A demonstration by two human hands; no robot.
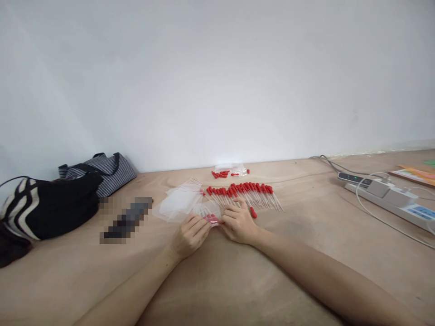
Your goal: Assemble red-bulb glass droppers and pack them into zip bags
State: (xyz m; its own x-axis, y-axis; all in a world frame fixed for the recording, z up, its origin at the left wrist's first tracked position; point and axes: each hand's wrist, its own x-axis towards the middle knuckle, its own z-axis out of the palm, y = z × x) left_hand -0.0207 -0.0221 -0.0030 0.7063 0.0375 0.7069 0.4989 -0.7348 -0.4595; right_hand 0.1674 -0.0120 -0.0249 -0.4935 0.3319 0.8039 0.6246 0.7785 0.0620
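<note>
Both hands pinch the near edge of a clear plastic bag (204, 209) that has several red-ended droppers inside. My left hand (192, 234) is closed on the bag's left part, and my right hand (239, 222) closes on its right part. Just beyond them, a row of glass droppers with red rubber bulbs (251, 188) lies side by side. One loose red bulb (253, 212) rests right beside my right hand. Flat clear zip bags (180, 199) are spread to the left of the held bag.
Loose red bulbs (220, 174) lie near the wall beside another clear bag (228, 168). At left are a striped bag (113, 174), black-and-white cloth (64, 210) and a pixelated dark object (127, 220). A power strip (397, 203) with cables stands at right.
</note>
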